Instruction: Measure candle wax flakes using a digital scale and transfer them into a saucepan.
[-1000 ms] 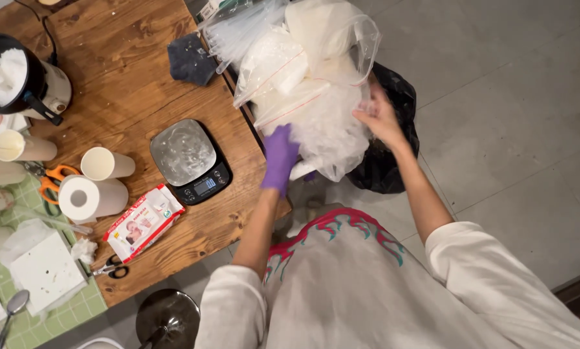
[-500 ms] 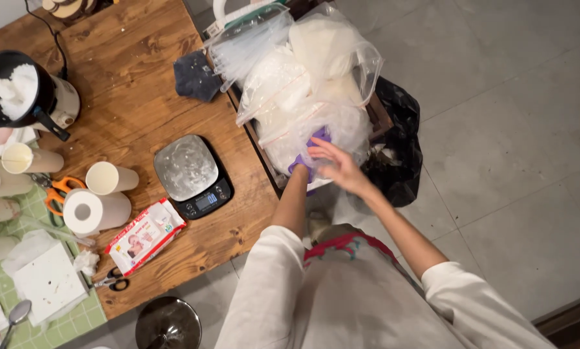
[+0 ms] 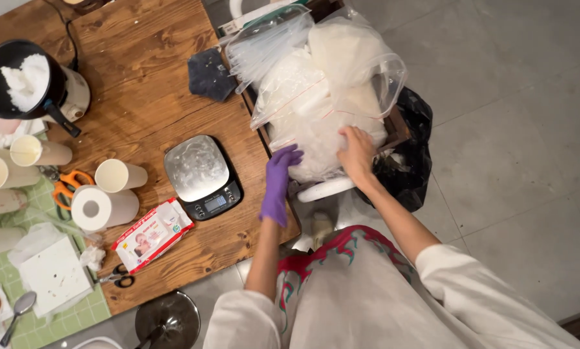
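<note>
Pressing on a heap of clear plastic bags [image 3: 316,97] of white material just off the wooden surface's [image 3: 141,77] right edge, the bare right hand [image 3: 356,154] lies flat, fingers together. The purple-gloved left hand [image 3: 278,184] touches the heap's lower left, fingers loosely extended. Near that edge sits a scale [image 3: 203,176]; a black pot [image 3: 18,81] holds white lumps. Grey floor tiles [image 3: 510,129] surround.

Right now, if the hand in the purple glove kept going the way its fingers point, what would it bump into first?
The purple-gloved left hand points up and slightly right, toward the heap of clear plastic bags filled with white material. It would likely meet the lower edge of that heap first; its fingertips look about to touch, though depth is unclear.
</note>
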